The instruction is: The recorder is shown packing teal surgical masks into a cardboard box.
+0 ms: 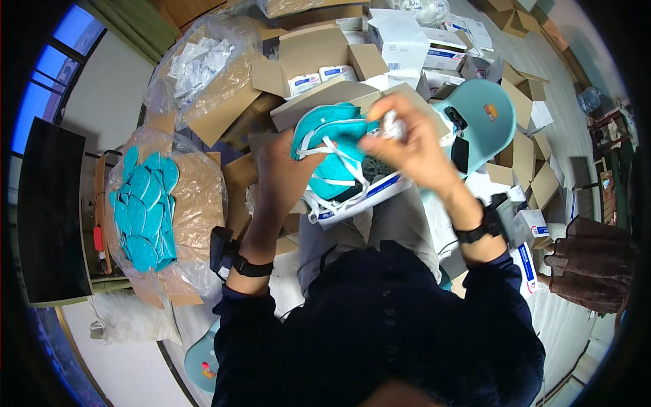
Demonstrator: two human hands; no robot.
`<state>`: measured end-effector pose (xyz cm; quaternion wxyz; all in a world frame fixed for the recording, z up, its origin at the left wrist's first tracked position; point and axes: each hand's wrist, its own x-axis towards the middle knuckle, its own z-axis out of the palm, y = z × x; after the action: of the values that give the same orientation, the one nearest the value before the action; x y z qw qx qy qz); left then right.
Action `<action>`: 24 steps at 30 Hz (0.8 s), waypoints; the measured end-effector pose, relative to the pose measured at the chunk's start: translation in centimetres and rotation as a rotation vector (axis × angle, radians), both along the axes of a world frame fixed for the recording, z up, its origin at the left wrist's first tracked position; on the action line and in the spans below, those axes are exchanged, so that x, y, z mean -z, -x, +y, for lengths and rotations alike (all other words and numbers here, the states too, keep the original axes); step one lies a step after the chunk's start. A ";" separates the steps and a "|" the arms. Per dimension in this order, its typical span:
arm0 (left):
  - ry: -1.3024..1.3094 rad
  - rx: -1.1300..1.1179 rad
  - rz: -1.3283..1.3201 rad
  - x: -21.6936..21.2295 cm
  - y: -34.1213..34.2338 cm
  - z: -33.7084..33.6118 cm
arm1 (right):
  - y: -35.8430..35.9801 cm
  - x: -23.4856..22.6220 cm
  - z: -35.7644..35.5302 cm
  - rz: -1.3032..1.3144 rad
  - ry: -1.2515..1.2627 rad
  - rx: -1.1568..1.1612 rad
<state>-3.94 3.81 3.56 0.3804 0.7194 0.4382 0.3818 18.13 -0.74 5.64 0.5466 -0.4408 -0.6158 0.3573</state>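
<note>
Head view shows, at far left, a plastic-lined cardboard box (196, 203) stacked with teal masks (142, 210). The left hand (285, 176) is closed around a teal respirator mask (332, 146) with white straps, held above a small white-and-blue box (366, 197) on the person's lap. Right of it, the right hand (410, 146) pinches a small white crumpled piece (392, 124) beside the mask's upper edge, with a teal chair (485, 119) beyond.

two hands, left hand (288, 178) and right hand (407, 146), one teal mask (332, 132) held, one teal chair (485, 119), one bagged box of teal masks (146, 210), way too many cartons to count
</note>
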 end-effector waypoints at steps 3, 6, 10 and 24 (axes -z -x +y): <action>0.004 0.013 0.001 -0.6 -1.7 -0.4 | 1.8 0.6 -0.4 -0.181 0.110 -0.026; 0.065 0.081 0.015 -1.1 -1.8 -0.7 | 1.0 1.7 0.3 0.028 0.128 -0.098; 0.166 0.257 -0.022 -1.3 -1.3 -0.4 | 0.5 2.0 0.4 0.139 0.188 -0.160; -0.090 0.038 0.116 -1.1 -0.3 -1.1 | -5.8 0.4 1.0 -0.132 0.034 0.220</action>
<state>-3.69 2.74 4.68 0.3289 0.7649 0.4281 0.3513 23.94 0.24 5.21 0.5333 -0.5374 -0.5922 0.2760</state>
